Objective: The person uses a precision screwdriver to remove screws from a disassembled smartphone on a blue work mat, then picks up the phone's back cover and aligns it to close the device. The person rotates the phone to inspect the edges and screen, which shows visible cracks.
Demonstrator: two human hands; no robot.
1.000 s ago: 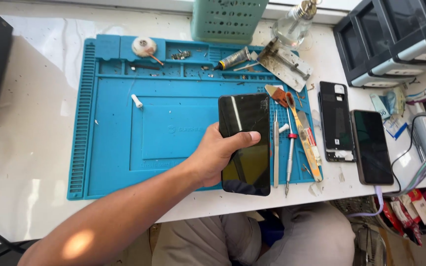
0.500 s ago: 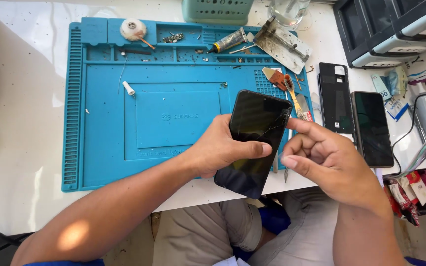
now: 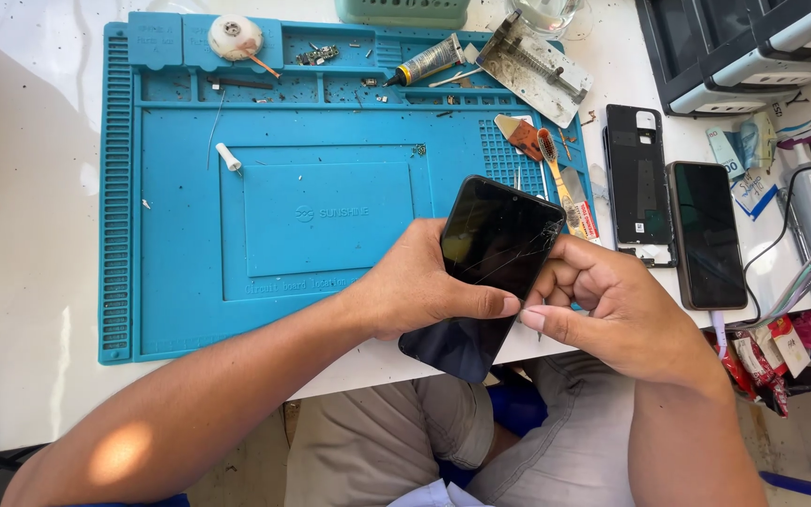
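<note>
White and speckled with debris, the table [image 3: 30, 235] carries one blue work mat [image 3: 180, 282] that fills most of my view. I count three phone-like pieces: one cracked black phone [image 3: 490, 272] in hand, one black back cover [image 3: 638, 183] lying right of the mat, and one dark phone [image 3: 708, 235] flat just beside that cover. On the mat's far edge I see one round white spool [image 3: 234, 36], one small glue tube [image 3: 429, 62] and one metal clamp plate [image 3: 535, 68]; a small white peg [image 3: 228, 158] lies on the mat's left half. My left hand [image 3: 415, 291] holds the cracked phone over the near edge of the mat, fingers wrapped behind it and thumb pressed across its glass. My right hand [image 3: 612, 314] is curled, its fingers [image 3: 542, 319] pinched at the phone's right edge, touching the left thumb tip. Compared with half a second ago, the right hand has closed in from a loose, open pose onto the phone's edge, and the phone sits slightly nearer to me, tilted much the same.
</note>
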